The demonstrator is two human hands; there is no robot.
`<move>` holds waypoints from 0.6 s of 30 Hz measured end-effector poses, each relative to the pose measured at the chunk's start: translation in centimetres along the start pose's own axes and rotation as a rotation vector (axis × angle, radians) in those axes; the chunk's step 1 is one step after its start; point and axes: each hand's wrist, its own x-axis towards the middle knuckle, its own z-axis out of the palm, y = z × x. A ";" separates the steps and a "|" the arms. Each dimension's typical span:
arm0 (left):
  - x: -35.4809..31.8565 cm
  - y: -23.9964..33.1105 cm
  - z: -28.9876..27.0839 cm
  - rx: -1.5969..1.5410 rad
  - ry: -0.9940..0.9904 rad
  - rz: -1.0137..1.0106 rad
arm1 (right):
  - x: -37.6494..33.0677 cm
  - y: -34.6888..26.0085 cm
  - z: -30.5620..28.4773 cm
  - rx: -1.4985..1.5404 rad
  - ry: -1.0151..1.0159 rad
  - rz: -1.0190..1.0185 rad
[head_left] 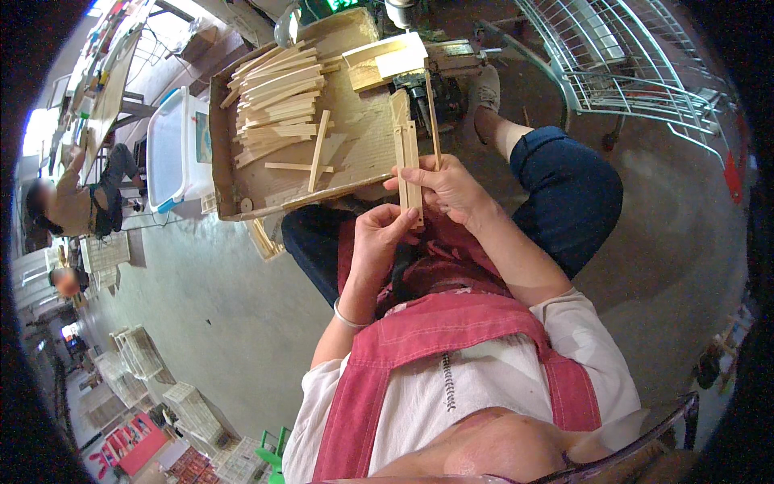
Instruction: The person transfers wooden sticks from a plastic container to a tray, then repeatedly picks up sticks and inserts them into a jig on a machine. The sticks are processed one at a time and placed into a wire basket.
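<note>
Head view: just right of the cardboard tray (360,153), the left hand (380,232) pinches slim wooden strips (409,153), the right hand (451,190) gripping them too; loose wooden sticks (280,93) lie piled in the tray.

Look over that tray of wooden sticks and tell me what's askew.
Two sticks stand out: one lies crosswise over another toward the near side of the brown tray. They look odd because most others lie roughly alongside each other in the pile.
</note>
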 end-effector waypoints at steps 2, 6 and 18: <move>0.0 0.0 0.0 0.016 -0.005 -0.006 | 0.2 0.3 -0.1 0.012 0.023 -0.001; 0.2 0.0 0.0 -0.012 -0.034 -0.026 | 0.1 0.2 0.2 0.037 0.042 0.012; 0.5 -0.9 -0.1 -0.077 -0.059 -0.013 | -0.1 -0.2 0.2 -0.022 0.074 0.030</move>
